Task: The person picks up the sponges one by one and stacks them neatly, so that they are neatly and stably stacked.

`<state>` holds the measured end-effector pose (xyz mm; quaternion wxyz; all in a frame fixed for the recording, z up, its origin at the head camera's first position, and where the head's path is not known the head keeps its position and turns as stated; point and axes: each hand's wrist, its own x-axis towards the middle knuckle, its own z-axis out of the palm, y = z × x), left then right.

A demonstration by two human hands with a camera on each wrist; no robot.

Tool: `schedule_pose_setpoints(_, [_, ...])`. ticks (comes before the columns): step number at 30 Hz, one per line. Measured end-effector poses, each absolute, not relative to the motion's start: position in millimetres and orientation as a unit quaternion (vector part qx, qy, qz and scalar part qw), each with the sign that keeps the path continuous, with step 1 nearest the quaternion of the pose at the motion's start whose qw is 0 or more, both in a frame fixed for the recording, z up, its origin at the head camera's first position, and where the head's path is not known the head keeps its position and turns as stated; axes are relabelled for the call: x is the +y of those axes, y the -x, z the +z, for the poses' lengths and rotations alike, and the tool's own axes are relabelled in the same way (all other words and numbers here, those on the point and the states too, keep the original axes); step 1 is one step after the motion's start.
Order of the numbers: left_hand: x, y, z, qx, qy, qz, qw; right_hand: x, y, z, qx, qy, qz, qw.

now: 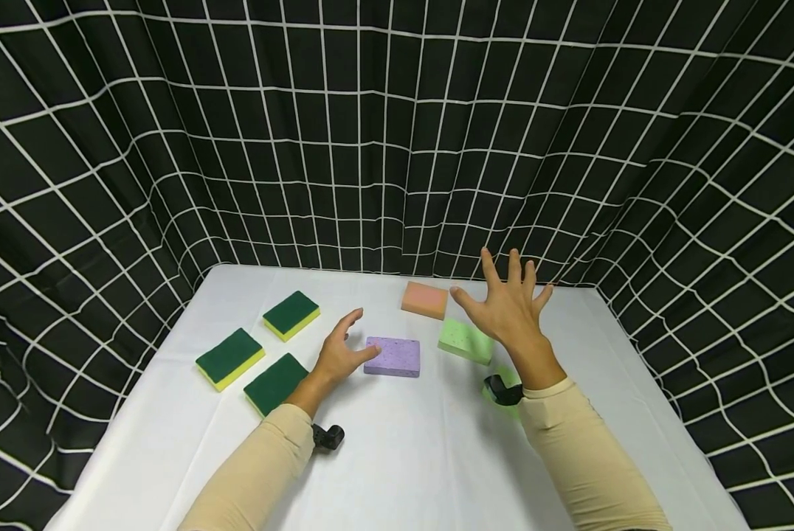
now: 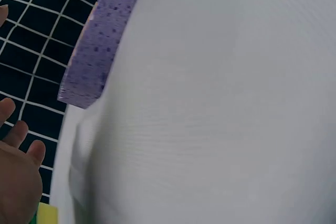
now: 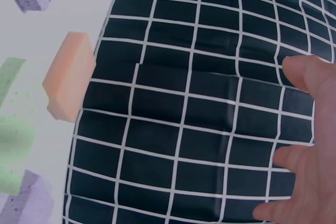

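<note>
Beige sleeves (image 1: 254, 466) cross the lower frame, left hand (image 1: 336, 359) relaxed beside the central purple sponge (image 1: 397, 358), right hand (image 1: 508, 313), well apart, splayed near the centre-right green sponge (image 1: 465, 341).

The head view looks forward and down from above the near side of the tabletop (image 1: 397, 464), far enough back to take in both far corners and the grid curtain (image 1: 384, 147). The left wrist view, close and tipped sideways, faces mostly tabletop; it shares the purple sponge (image 2: 100, 45) with the head view. The right wrist view, also tipped, faces the curtain past the far edge; the head view shares its orange sponge (image 3: 69, 77)
</note>
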<state>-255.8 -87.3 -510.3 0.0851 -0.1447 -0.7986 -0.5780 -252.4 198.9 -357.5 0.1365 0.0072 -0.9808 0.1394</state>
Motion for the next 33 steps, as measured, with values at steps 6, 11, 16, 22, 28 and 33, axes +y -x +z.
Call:
schedule_pose_setpoints(6, [-88, 254, -520, -0.806, 0.135, -0.574, 0.056, 199, 252, -360, -0.981, -0.008, 0.143, 0.134])
schedule_pose_setpoints(11, [-91, 254, -528, -0.816, 0.122, -0.564, 0.030, 198, 252, -363, -0.981, -0.007, 0.141, 0.129])
schedule_pose_setpoints(16, [-92, 255, -533, -0.824, 0.124, -0.552, 0.022, 197, 252, -365, -0.982, -0.008, 0.142, 0.125])
schedule_pose_setpoints(22, [-93, 257, -534, -0.843, 0.139, -0.520, 0.009, 197, 251, -365, -0.981, -0.010, 0.144, 0.128])
schedule_pose_setpoints(28, [-92, 260, -532, -0.866, 0.148, -0.477, -0.013, 199, 248, -366, -0.981, -0.009, 0.144, 0.132])
schedule_pose_setpoints(33, [-91, 260, -535, -0.878, 0.138, -0.457, -0.022, 199, 245, -366, -0.979, -0.007, 0.152, 0.134])
